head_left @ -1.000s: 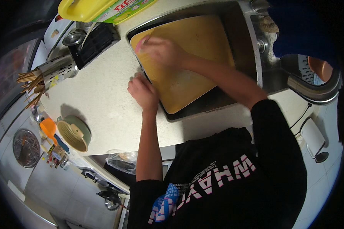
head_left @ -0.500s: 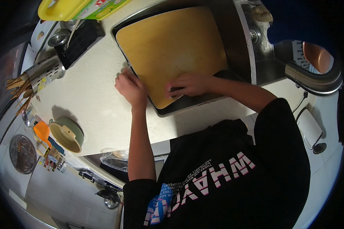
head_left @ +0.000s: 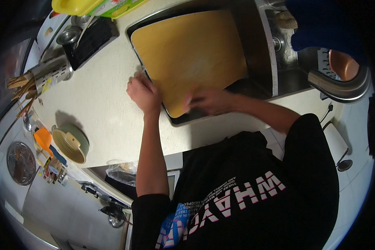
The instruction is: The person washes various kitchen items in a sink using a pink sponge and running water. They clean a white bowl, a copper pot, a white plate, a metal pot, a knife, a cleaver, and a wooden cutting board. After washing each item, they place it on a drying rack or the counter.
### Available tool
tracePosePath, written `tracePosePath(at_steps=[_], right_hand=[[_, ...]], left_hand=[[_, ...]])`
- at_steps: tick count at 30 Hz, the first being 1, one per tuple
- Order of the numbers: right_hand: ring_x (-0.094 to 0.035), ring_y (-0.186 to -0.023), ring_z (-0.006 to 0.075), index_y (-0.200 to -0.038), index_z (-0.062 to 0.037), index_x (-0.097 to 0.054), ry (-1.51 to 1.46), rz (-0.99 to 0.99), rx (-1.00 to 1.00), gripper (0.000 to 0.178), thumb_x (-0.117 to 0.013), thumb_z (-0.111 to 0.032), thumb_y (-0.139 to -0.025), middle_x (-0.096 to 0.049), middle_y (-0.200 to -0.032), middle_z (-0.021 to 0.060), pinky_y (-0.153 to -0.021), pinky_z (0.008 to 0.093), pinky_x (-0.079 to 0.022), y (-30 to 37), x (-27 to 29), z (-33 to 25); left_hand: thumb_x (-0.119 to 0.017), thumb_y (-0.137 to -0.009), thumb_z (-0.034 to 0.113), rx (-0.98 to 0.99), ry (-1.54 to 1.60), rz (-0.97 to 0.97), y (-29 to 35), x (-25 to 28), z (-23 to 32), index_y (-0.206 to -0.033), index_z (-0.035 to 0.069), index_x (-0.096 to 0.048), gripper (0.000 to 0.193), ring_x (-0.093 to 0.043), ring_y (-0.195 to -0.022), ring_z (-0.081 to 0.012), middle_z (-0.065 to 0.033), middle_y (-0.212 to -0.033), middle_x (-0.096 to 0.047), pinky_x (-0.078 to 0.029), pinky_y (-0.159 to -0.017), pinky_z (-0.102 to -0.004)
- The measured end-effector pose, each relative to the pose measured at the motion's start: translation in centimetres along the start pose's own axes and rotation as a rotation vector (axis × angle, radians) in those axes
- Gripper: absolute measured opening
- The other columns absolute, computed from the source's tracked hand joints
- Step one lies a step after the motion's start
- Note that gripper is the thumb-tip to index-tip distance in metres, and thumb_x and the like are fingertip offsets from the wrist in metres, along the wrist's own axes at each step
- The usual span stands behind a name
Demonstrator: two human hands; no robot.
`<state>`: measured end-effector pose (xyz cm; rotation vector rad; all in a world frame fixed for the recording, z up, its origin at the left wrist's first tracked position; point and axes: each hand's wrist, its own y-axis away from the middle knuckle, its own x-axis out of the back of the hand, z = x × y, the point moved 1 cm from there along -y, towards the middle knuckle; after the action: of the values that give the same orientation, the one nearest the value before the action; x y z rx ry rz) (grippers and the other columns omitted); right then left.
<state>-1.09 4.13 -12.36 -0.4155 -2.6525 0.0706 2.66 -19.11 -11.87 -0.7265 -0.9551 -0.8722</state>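
A large yellowish-tan board with rounded corners lies tilted over the sink basin, one edge near the counter. My left hand is closed at the board's left edge, its fingertips hidden against the rim. Over the board's near corner is my right hand, smeared by motion. Its fingers look curled together around something small and dark that I cannot make out. A paler, damp-looking patch shows in the middle of the board.
A green and beige strainer bowl sits on the counter at left. Behind it stand a metal holder of chopsticks and a black rack. A second basin, a curved metal tap and a copper-coloured pot are at right.
My right hand has shifted slightly lower at the board's near corner and is more blurred. My left hand stays at the left edge. The whole view has shifted slightly.
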Motion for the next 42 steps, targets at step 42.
tracePosePath(at_steps=[42], right_hand=[[-0.057, -0.072, 0.0186, -0.101, -0.0095, -0.058, -0.653, 0.830, -0.595, 0.025, -0.049, -0.033, -0.094, -0.056, -0.079, 0.0054, -0.063, 0.0294, -0.046, -7.6, 6.9, 0.2]], left_hand=[[-0.049, -0.084, 0.008, 0.025, 0.010, -0.020, 0.0, 0.4, 0.0, -0.096, 0.002, -0.056, 0.015, -0.052, -0.079, -0.0294, -0.0106, -0.086, -0.059, -0.038, -0.074, -0.0408]])
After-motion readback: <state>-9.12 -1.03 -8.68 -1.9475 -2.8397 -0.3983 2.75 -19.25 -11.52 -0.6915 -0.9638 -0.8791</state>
